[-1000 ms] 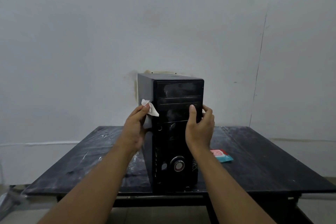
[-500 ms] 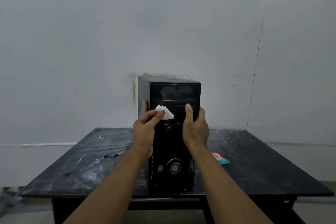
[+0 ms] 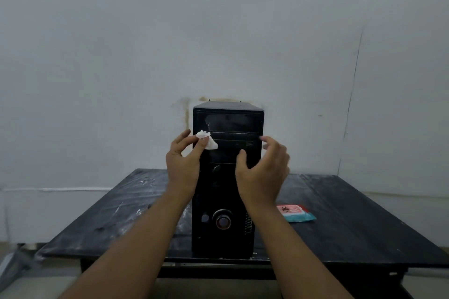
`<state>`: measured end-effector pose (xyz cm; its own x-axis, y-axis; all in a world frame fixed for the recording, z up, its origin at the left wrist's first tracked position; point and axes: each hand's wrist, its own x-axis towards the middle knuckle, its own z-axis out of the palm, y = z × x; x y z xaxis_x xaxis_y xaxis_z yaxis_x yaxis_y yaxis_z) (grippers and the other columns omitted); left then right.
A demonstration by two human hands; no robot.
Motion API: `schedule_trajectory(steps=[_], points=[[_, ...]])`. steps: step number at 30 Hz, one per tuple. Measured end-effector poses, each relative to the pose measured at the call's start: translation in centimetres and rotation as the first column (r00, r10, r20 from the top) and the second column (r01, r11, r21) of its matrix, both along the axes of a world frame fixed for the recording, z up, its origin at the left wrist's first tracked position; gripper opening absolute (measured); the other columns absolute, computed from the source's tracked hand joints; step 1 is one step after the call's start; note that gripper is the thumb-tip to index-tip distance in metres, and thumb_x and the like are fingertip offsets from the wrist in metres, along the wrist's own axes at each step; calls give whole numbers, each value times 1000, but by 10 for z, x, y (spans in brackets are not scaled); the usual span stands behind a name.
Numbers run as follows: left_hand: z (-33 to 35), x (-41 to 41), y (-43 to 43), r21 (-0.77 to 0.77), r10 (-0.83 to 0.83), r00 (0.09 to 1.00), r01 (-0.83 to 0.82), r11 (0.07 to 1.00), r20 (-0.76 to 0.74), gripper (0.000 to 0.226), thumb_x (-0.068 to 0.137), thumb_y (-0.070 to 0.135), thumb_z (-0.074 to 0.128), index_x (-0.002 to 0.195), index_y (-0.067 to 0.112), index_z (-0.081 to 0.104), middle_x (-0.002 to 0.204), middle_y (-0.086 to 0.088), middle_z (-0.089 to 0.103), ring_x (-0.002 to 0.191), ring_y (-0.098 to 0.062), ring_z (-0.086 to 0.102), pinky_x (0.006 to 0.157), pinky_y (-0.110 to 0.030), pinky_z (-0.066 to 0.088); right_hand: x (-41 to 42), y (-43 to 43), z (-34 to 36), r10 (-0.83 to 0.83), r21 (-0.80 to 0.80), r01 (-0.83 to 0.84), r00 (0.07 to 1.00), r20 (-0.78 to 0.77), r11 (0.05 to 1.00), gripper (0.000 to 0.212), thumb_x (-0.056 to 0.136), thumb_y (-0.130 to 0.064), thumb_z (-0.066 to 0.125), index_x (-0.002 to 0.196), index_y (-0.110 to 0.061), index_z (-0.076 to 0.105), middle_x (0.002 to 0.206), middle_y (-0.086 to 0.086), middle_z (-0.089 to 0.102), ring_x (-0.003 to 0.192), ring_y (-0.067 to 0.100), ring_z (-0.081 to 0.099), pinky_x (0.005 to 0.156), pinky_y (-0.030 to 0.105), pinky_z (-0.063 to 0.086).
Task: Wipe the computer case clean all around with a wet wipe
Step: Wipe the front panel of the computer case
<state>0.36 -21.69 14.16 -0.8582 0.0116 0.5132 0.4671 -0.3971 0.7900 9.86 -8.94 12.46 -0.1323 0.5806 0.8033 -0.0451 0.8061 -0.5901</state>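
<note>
In the head view, the boxy black computer case (image 3: 224, 192) stands upright on a scuffed, white-smeared black table (image 3: 359, 221), its sides hidden. The left hand (image 3: 183, 165) pinches a crumpled white wet wipe (image 3: 207, 141) at the case's upper left front. The right hand (image 3: 263, 173) is loosely curled and empty, and whether it touches the case is unclear. A soft wipes pack (image 3: 295, 212) lies to the right.

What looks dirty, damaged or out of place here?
Nothing is spilled or toppled; the computer case stands upright. The black table carries white smears on its left side, and a brownish stain marks the wall behind the case's top left.
</note>
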Motion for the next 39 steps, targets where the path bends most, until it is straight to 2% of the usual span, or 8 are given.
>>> schedule_trajectory(steps=[3, 8, 14, 19, 24, 31, 36, 39], points=[[1, 11, -3, -73, 278, 943, -295, 953, -186, 8, 91, 41, 84, 97, 39, 80, 106, 18, 74, 105, -10, 67, 91, -36, 54, -3, -14, 9, 142, 328, -140, 990, 18, 934, 45, 90, -24, 75, 132, -22, 60, 119, -6, 58, 108, 15, 55, 90, 40, 51], [23, 39, -11, -108, 123, 973, -146, 983, -196, 10, 89, 31, 87, 97, 28, 83, 84, 13, 79, 82, -6, 75, 76, -28, 63, -14, -26, 23, 236, 446, -249, 968, 86, 860, 48, 95, -29, 76, 141, -23, 62, 129, -10, 66, 110, 13, 57, 90, 36, 51], [36, 42, -19, -210, -13, 972, -38, 977, -234, 19, 93, 27, 84, 112, 25, 84, 94, 13, 82, 92, -5, 78, 88, -35, 65, -21, -15, 39, 214, 380, -208, 976, 26, 901, 27, 102, -32, 71, 127, -24, 77, 99, -10, 75, 89, 13, 51, 72, 42, 52], [54, 14, -33, -221, 301, 795, -470, 855, -526, 40, 92, 22, 77, 128, 39, 74, 124, 21, 69, 121, -8, 58, 101, -30, 51, -26, 1, 70, 147, 368, -140, 989, 8, 919, 16, 95, -23, 79, 110, -20, 83, 94, -7, 69, 93, 18, 51, 78, 41, 53], [67, -19, -41, -544, -67, 863, -254, 800, -501, 76, 87, 28, 84, 154, 37, 49, 153, 21, 52, 141, 1, 44, 116, -24, 35, -32, 4, 98, 99, 416, -89, 995, -1, 905, 20, 88, -29, 85, 107, -29, 84, 94, -12, 77, 91, 17, 52, 80, 41, 52], [63, -32, -42, -549, -186, 870, -111, 829, -457, 80, 80, 16, 91, 146, 38, 51, 147, 27, 51, 136, 12, 45, 104, -24, 42, -52, 1, 94, 25, 559, -28, 1000, 13, 829, 10, 94, -28, 79, 101, -25, 86, 85, -9, 72, 88, 20, 50, 77, 40, 46], [58, -34, -39, -561, -196, 847, -138, 816, -494, 91, 76, 5, 91, 151, 28, 46, 149, 17, 45, 133, 17, 42, 93, 1, 38, -57, -8, 79, 11, 647, -16, 1000, 12, 762, 30, 100, -42, 62, 93, -25, 86, 83, -7, 71, 86, 27, 57, 74, 43, 46], [60, -36, -40, -579, -214, 849, -127, 805, -484, 92, 75, 2, 89, 152, 26, 45, 150, 15, 42, 131, 18, 41, 90, 4, 36, -54, -11, 94, -24, 680, 1, 999, 25, 733, 34, 98, -43, 56, 91, -30, 86, 82, -8, 73, 85, 27, 55, 75, 43, 43]])
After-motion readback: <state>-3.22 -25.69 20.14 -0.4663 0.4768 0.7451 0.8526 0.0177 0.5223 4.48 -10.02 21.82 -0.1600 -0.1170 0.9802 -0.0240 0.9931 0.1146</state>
